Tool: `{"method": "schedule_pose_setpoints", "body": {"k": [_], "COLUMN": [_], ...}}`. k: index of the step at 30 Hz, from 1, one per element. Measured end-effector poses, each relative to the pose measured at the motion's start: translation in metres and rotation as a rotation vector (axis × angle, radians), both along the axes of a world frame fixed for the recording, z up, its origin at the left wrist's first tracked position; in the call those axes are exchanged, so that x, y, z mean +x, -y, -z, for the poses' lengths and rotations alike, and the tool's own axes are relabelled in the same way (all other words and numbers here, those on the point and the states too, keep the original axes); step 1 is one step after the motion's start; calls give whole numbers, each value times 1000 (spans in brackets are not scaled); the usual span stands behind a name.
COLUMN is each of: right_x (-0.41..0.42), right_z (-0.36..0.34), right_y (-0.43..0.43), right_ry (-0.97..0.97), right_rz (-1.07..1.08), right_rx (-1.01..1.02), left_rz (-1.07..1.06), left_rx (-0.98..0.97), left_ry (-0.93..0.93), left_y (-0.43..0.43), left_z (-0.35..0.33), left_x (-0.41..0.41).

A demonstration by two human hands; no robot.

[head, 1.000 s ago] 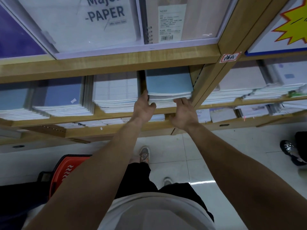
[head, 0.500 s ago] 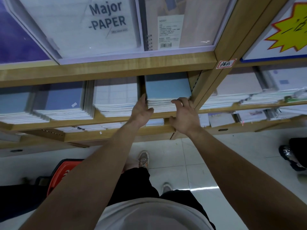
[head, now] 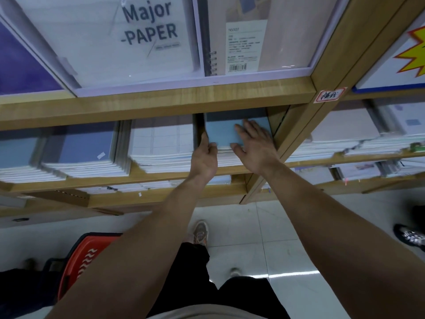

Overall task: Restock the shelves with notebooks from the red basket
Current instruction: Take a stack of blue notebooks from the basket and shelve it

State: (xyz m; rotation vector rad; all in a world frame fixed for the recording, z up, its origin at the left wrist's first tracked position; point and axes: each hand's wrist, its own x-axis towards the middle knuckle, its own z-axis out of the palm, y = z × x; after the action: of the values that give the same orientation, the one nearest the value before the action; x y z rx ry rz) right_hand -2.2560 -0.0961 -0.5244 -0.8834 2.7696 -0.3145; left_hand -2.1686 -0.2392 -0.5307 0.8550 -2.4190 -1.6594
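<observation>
In the middle of the frame, the light-blue notebooks (head: 222, 132) lie in a stack at the right end of the wooden shelf (head: 161, 178), just beside the upright divider. The left hand (head: 204, 157) grips the stack's front left corner, with its thumb on the top cover and its fingers round the left side, where they are hidden. The right hand (head: 255, 146) lies flat on the top cover with its fingers straight and spread, and its thumb rests at the front edge of the pile. The two hands are near each other but do not touch.

Just left of this stack sits a pile of white grid notebooks (head: 161, 143), and further left a pile of violet-blue notebooks (head: 80, 146). On the shelf above, in the upper part of the frame, a "Major PAPER" pack (head: 128, 42) stands beside a spiral notebook (head: 241, 38) with a barcode label.

The red basket (head: 80, 261) stands on the tiled floor at the lower left, partly hidden by the left forearm; what it holds cannot be seen. At the right edge, another person's shoe (head: 409, 237) shows.
</observation>
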Motion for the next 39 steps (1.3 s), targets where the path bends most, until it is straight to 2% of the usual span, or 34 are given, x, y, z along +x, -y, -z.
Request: {"method": "schedule_pose_setpoints", "body": {"k": [11,16,19,21,23,26,29,32,39], "right_x": [3,-1,4,11,16,20,23,21,21], "right_z": [1,-3,-12,-15,-12,-2,11,19,12], "right_y": [18,24,30,40,54,69,70,70,75], "right_ry": [39,62,110,104,19,-64,-104,-157,-121], "right_rz": [32,51,92,76,36,48,48,36,48], "right_rx": [5,5,-172,-262,-243,-135,-58,-47,-44], "left_rz": [8,82,178,116,44,62,176,214,174], "left_rx": [31,77,-12,-55,-288,-707,-873,-920,-851], "left_ry": [48,74,50,-54,-107,19,233,309,218], "left_y": [8,16,28,40,58,84,99,101,107], "left_z": [-4,-18,-31,-35,-28,-9,9,21,11], "left_x": [-8,2,24,44,57,62,59,58,63]}}
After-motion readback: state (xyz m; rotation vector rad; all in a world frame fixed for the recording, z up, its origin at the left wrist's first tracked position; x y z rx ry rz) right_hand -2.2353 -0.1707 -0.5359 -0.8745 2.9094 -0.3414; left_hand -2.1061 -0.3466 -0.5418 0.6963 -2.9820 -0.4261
